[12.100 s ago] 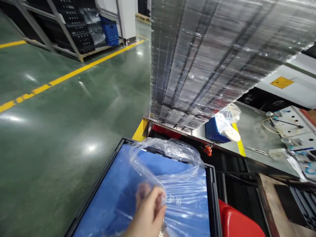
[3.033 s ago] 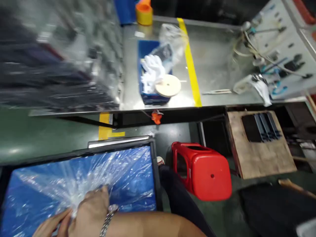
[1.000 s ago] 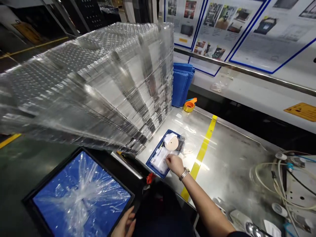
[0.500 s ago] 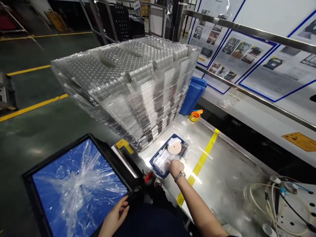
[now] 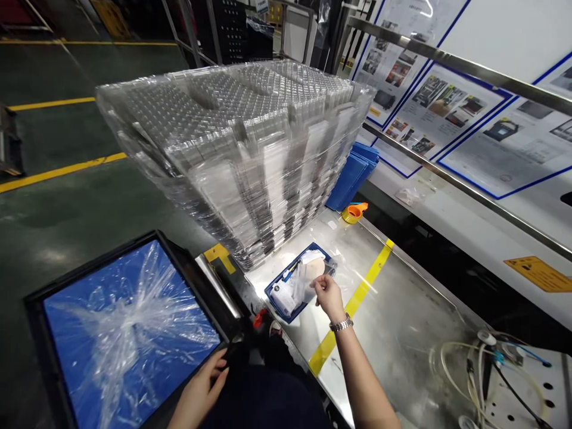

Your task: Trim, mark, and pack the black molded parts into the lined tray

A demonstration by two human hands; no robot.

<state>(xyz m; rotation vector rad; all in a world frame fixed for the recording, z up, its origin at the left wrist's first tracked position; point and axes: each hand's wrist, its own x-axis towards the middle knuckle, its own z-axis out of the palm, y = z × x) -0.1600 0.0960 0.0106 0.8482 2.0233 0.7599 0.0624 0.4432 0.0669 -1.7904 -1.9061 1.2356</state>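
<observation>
Over the right side of a small blue tray [image 5: 269, 290] is my right hand [image 5: 329, 297], its fingers pinched on a clear plastic bag [image 5: 304, 281]. Inside the tray lie a white packet [image 5: 283, 296] and a round beige disc [image 5: 315, 268], partly behind the bag. My left hand [image 5: 203, 387] rests near the corner of a black-framed blue box [image 5: 134, 316] covered with clear wrap. Its fingers are curled loosely and apart, with nothing in them.
A tall wrapped stack of clear trays [image 5: 250, 161] stands behind the small tray. Orange and yellow tape [image 5: 354, 213] and blue folders [image 5: 353, 176] are near the wall. Tubes and cables [image 5: 487, 369] lie at right on the metal table [image 5: 402, 322].
My right hand has risen and shifted slightly right, lifting the clear bag off the white packet. My left hand stays by the box, and the camera view has shifted a little.
</observation>
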